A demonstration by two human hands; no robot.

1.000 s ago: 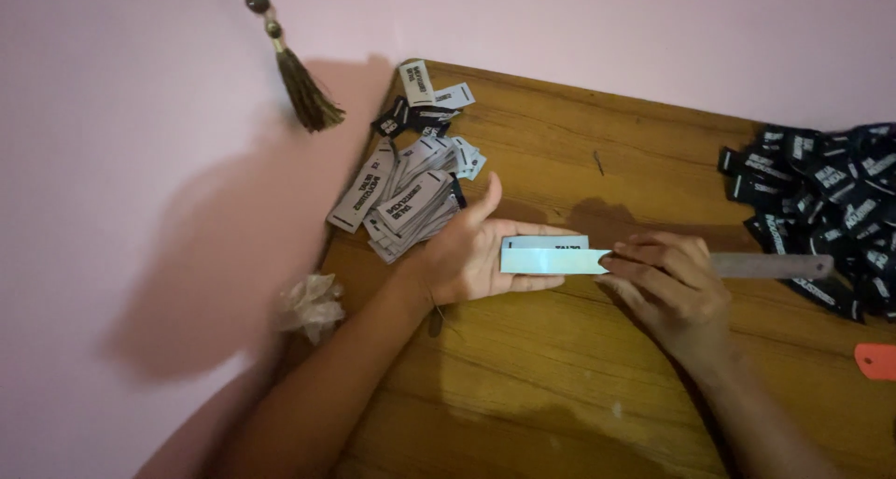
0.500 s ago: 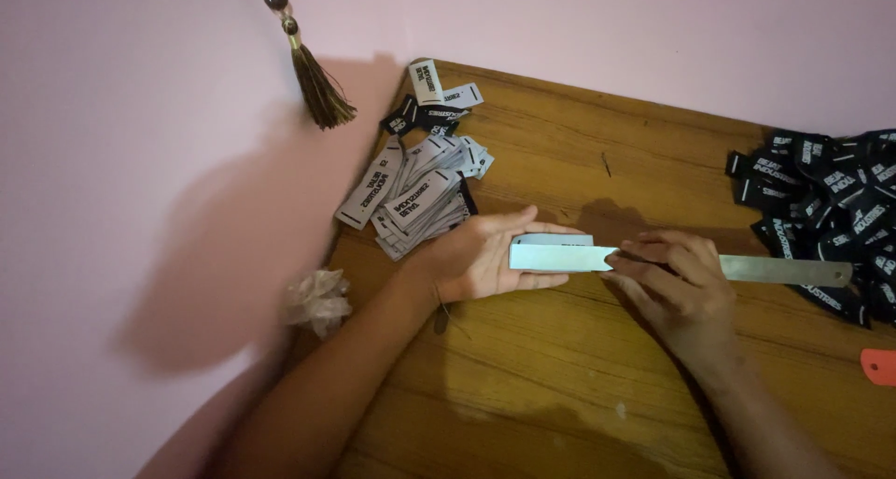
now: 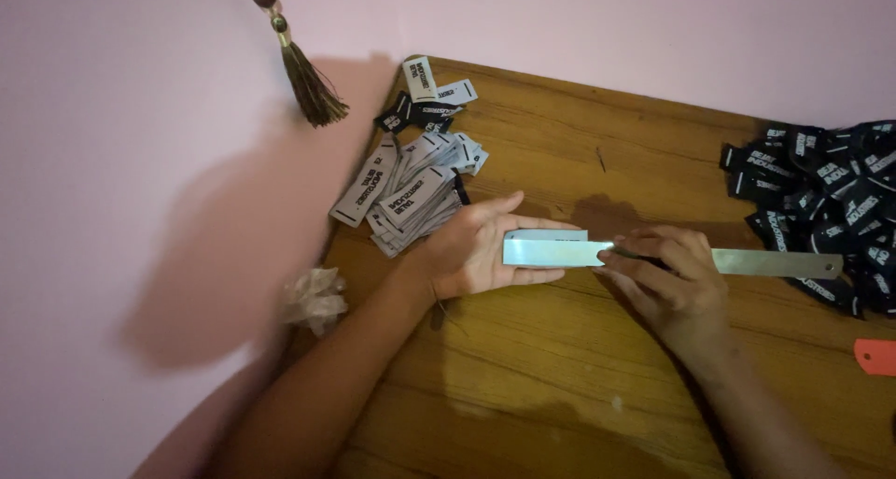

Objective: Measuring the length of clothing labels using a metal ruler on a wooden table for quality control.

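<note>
While both hands are meeting near the middle of the frame, the left hand point(image 3: 481, 253) is lying palm up on the wooden counter point(image 3: 560, 386), fingers spread apart, with a pale label point(image 3: 546, 235) resting across them. Over that label a long metal ruler point(image 3: 672, 258) is lying, running from the left palm out toward the right edge of the frame. The right hand point(image 3: 667, 278) is pressing down on the ruler near its middle, its grip closed on the metal with the fingertips curled over the top edge.

Just above and left of the left hand, a pile of grey-white labels point(image 3: 411, 194) is sitting in a loose fan, touching a few black ones further up. At the right edge of the frame a heap of black labels point(image 3: 831, 208) is spilling over the counter, with the far end of the ruler touching it. Toward the upper left a brown tassel point(image 3: 303, 77) is hanging against the pink wall point(image 3: 140, 162). A crumpled scrap of clear plastic point(image 3: 313, 297) is lying beside the left forearm, and an orange tag point(image 3: 875, 356) is showing at the lower right.
</note>
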